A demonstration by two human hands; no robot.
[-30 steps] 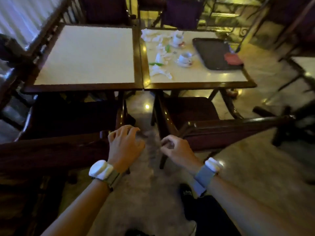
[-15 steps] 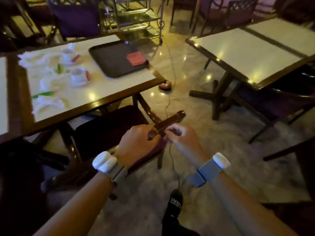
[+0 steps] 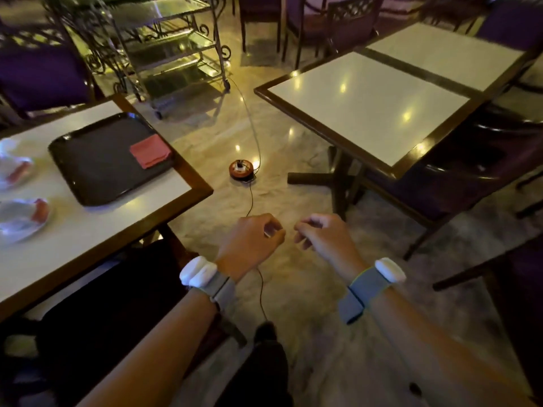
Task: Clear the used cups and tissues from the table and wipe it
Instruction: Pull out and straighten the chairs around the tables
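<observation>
Two white cups on white saucers sit at the left edge of view: the nearer cup (image 3: 25, 214) and the farther cup (image 3: 14, 171), both blurred (each shows a reddish patch that you cannot make out). They stand on the cream-topped bench with a dark wooden rim (image 3: 88, 224), to the left of a black rectangular tray (image 3: 97, 174). The tray carries a folded red cloth (image 3: 150, 151) at its far right corner. Your bare left grip (image 3: 249, 239) and bare right grip (image 3: 323, 239) hang over the pale marble floor (image 3: 293, 289), just off the bench's corner and well apart from the cups. They are near each other but not touching, fingers loosely curled, holding nothing. Beyond them a round orange cable reel (image 3: 241, 169) lies on the floor, and its thin dark cord (image 3: 251, 195) runs behind your left grip.
</observation>
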